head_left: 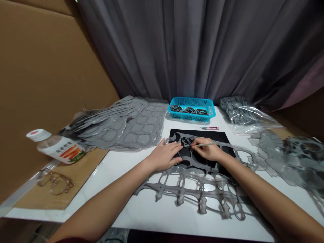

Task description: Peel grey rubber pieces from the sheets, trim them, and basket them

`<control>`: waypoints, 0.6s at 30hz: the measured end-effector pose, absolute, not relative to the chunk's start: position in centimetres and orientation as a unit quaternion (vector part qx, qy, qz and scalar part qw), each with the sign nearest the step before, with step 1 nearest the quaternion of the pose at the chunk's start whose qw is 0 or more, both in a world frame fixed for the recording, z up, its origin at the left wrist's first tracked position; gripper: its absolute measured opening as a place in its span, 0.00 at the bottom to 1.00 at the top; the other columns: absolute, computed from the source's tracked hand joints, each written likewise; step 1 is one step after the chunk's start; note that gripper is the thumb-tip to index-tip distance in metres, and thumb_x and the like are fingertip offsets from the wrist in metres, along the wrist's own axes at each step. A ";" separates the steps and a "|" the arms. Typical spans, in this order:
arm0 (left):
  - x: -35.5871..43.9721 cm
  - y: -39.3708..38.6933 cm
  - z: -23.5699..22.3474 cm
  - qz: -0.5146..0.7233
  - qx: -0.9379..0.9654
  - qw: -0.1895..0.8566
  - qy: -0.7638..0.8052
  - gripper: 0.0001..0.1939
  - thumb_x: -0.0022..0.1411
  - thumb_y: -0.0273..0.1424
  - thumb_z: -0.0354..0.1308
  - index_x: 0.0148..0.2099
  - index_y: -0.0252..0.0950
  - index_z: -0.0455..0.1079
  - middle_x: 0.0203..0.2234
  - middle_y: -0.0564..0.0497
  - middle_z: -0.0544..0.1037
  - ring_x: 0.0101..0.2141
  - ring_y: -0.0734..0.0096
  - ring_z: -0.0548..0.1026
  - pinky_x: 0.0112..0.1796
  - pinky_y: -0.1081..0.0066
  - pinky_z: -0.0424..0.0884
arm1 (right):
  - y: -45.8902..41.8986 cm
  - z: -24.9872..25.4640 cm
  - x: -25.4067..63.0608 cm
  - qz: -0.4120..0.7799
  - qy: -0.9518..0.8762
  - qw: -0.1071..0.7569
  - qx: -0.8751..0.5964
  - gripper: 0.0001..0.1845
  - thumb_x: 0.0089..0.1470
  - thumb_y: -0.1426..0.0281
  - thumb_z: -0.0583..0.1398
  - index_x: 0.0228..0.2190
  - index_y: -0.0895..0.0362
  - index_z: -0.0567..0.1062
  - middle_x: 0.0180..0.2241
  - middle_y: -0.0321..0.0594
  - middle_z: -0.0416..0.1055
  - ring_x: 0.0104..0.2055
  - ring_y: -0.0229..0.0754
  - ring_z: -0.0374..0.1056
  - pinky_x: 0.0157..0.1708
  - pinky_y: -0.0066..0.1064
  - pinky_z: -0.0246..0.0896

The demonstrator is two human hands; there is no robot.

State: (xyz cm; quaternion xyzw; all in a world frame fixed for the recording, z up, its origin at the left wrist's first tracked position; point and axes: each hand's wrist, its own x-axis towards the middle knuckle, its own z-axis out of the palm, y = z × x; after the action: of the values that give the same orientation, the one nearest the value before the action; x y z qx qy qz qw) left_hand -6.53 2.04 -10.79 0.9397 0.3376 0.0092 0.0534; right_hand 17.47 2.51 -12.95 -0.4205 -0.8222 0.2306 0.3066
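My left hand (165,155) lies flat with fingers stretched out, pressing on a grey cut-out sheet (211,164). My right hand (205,148) pinches a slim, pale, pen-like tool (207,144), its tip down at a dark lattice-shaped piece (187,141) within the sheet. What kind of tool it is cannot be made out. Beneath the sheet is a black mat (215,135). The sheet's openwork part (181,189), full of large holes, spreads over the white table (141,216) toward me.
A blue basket (193,118) with several dark cut-out pieces stands at the back, near pink thread snips (210,128). Grey sheets (141,128) are stacked left, beside a bottle (57,148) and glasses (54,182). At right are a plastic bag (240,113) and grey scraps (283,157).
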 end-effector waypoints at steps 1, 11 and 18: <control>-6.4 2.1 -10.8 0.009 0.939 0.052 0.339 0.27 0.67 0.46 0.41 0.63 0.39 0.55 0.59 0.45 0.62 0.57 0.55 0.61 0.58 0.49 0.42 | 2.5 -12.9 17.6 0.233 -0.820 0.306 -0.424 0.05 0.52 0.72 0.58 0.26 0.56 0.72 0.27 0.40 0.74 0.30 0.42 0.69 0.30 0.31 0.60; -6.0 2.2 -10.8 0.022 0.941 0.049 0.335 0.27 0.65 0.48 0.44 0.61 0.43 0.59 0.56 0.43 0.64 0.55 0.49 0.62 0.55 0.46 0.52 | 3.6 -14.3 16.3 0.208 -0.831 0.277 -0.435 0.11 0.59 0.65 0.56 0.40 0.59 0.71 0.40 0.41 0.71 0.39 0.39 0.69 0.39 0.37 0.67; -6.2 2.6 -10.2 0.015 0.941 0.054 0.335 0.26 0.65 0.48 0.45 0.61 0.43 0.59 0.55 0.44 0.67 0.52 0.56 0.66 0.53 0.56 0.58 | 7.0 -13.2 20.3 0.117 -0.751 0.363 -0.539 0.15 0.59 0.65 0.56 0.47 0.57 0.68 0.48 0.44 0.67 0.45 0.42 0.67 0.43 0.41 0.66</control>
State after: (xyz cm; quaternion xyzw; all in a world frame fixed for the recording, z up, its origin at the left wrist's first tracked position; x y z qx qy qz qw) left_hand -6.22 2.62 -10.16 0.9406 0.3348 0.0149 0.0542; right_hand 20.31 6.96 -13.17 -0.5393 -0.7507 0.1174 0.3631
